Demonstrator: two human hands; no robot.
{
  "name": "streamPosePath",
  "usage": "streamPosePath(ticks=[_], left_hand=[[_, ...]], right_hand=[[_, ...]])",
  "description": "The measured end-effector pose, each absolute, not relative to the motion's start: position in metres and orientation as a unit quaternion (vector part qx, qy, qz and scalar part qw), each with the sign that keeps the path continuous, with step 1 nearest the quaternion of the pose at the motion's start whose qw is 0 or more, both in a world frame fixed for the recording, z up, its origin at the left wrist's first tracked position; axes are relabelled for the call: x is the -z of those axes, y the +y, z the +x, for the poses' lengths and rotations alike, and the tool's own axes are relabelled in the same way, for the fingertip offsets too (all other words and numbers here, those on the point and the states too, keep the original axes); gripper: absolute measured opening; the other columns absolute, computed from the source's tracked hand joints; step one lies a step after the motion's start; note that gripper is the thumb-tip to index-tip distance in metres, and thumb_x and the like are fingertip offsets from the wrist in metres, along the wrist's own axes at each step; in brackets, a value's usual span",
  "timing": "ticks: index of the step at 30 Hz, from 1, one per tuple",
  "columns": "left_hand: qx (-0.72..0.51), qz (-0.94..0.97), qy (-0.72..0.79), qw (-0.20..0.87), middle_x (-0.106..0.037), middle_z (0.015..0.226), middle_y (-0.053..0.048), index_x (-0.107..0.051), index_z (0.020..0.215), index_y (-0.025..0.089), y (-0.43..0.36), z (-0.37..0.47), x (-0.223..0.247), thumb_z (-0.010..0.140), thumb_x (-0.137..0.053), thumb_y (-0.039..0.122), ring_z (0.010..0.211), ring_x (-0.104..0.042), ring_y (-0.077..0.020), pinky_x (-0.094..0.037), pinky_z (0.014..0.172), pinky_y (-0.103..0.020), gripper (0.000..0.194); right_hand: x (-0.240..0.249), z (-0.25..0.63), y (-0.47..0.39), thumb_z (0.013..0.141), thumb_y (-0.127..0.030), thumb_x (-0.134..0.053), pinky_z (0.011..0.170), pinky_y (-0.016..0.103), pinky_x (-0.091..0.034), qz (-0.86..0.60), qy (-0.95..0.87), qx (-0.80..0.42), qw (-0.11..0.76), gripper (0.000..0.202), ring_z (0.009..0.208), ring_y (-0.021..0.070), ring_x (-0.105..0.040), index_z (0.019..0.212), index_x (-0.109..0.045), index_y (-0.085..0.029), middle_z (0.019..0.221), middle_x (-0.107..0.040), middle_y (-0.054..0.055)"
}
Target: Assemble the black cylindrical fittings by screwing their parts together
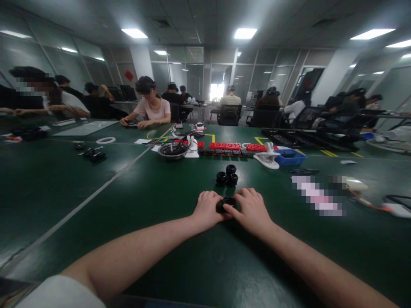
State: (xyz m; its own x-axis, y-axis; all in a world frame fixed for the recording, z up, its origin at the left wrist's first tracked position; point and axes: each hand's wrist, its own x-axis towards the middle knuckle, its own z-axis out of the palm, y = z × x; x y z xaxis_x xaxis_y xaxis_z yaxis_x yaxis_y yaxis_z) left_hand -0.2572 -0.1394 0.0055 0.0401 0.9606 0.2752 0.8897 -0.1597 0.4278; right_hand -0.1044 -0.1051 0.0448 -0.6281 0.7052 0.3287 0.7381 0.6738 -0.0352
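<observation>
Both of my hands meet at a small black wheel-like ring low over the green table. My left hand closes on its left side, fingers curled. My right hand grips the right side, with the thumb laid across its front rim. Part of the ring is hidden behind my fingers. Just beyond it, three similar black wheel-like pieces stand close together: one at the back, one at the left and one at the right.
Across the table lie red blocks, a metal bowl, white clamp stands and a blue bin. A white-and-orange cable item is at the right, black parts at the left. A person sits opposite.
</observation>
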Motion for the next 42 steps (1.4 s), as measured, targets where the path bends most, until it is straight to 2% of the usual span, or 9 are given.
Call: streamPosePath(ticks=[6, 13, 18, 23, 28, 33, 42], left_hand=[[-0.252, 0.718, 0.646, 0.062, -0.051, 0.087, -0.003, -0.057, 0.086, 0.019, -0.140, -0.257, -0.005, 0.060, -0.060, 0.050, 0.086, -0.044, -0.0201, -0.034, 0.082, -0.036, 0.040], [-0.260, 0.717, 0.644, 0.058, -0.052, 0.087, -0.003, -0.057, 0.087, 0.019, -0.139, -0.257, -0.004, 0.061, -0.060, 0.047, 0.086, -0.044, -0.0201, -0.033, 0.083, -0.036, 0.039], [-0.254, 0.717, 0.647, 0.055, -0.052, 0.086, -0.003, -0.057, 0.086, 0.019, -0.139, -0.256, -0.003, 0.061, -0.060, 0.046, 0.086, -0.044, -0.0200, -0.033, 0.082, -0.035, 0.037], [-0.243, 0.716, 0.651, 0.064, -0.051, 0.086, -0.003, -0.057, 0.082, 0.019, -0.140, -0.257, -0.007, 0.061, -0.059, 0.043, 0.086, -0.044, -0.0200, -0.033, 0.082, -0.035, 0.032], [-0.218, 0.723, 0.652, 0.070, -0.052, 0.084, -0.003, -0.056, 0.080, 0.019, -0.141, -0.256, -0.011, 0.064, -0.056, 0.036, 0.084, -0.045, -0.0200, -0.033, 0.083, -0.035, 0.024], [-0.202, 0.731, 0.647, 0.081, -0.052, 0.088, -0.005, -0.054, 0.087, 0.018, -0.141, -0.257, -0.014, 0.067, -0.052, 0.032, 0.087, -0.045, -0.0207, -0.031, 0.086, -0.037, 0.025], [-0.213, 0.724, 0.651, 0.081, -0.053, 0.090, -0.004, -0.055, 0.085, 0.020, -0.140, -0.257, -0.013, 0.066, -0.051, 0.023, 0.090, -0.045, -0.0206, -0.030, 0.089, -0.038, 0.019]], right_hand=[[-0.051, -0.116, -0.107, 0.073, -0.058, -0.040, 0.067, 0.033, -0.032, -0.438, -0.889, 0.053, 0.123, 0.046, 0.080, 0.0220, -0.045, 0.074, -0.062, -0.018, 0.079, -0.055, 0.007], [-0.048, -0.122, -0.111, 0.075, -0.047, -0.045, 0.067, 0.031, -0.032, -0.456, -0.879, 0.017, 0.140, 0.035, 0.080, 0.0208, -0.047, 0.086, -0.062, -0.019, 0.081, -0.057, 0.007], [-0.050, -0.121, -0.112, 0.073, -0.044, -0.048, 0.068, 0.031, -0.032, -0.457, -0.877, 0.008, 0.147, 0.032, 0.081, 0.0208, -0.047, 0.087, -0.062, -0.019, 0.082, -0.058, 0.007], [-0.052, -0.122, -0.114, 0.073, -0.034, -0.048, 0.069, 0.031, -0.031, -0.445, -0.883, -0.002, 0.148, 0.025, 0.083, 0.0210, -0.046, 0.087, -0.061, -0.019, 0.081, -0.059, 0.006], [-0.049, -0.125, -0.119, 0.071, -0.025, -0.048, 0.072, 0.030, -0.030, -0.421, -0.891, -0.026, 0.168, 0.022, 0.084, 0.0199, -0.044, 0.089, -0.058, -0.019, 0.087, -0.059, 0.005], [-0.046, -0.126, -0.124, 0.075, -0.026, -0.044, 0.076, 0.031, -0.029, -0.391, -0.901, -0.030, 0.187, 0.020, 0.087, 0.0189, -0.043, 0.089, -0.057, -0.020, 0.092, -0.059, 0.004], [-0.048, -0.122, -0.127, 0.074, -0.024, -0.045, 0.088, 0.038, -0.025, -0.367, -0.911, -0.031, 0.186, 0.025, 0.095, 0.0212, -0.042, 0.096, -0.057, -0.022, 0.102, -0.057, 0.004]])
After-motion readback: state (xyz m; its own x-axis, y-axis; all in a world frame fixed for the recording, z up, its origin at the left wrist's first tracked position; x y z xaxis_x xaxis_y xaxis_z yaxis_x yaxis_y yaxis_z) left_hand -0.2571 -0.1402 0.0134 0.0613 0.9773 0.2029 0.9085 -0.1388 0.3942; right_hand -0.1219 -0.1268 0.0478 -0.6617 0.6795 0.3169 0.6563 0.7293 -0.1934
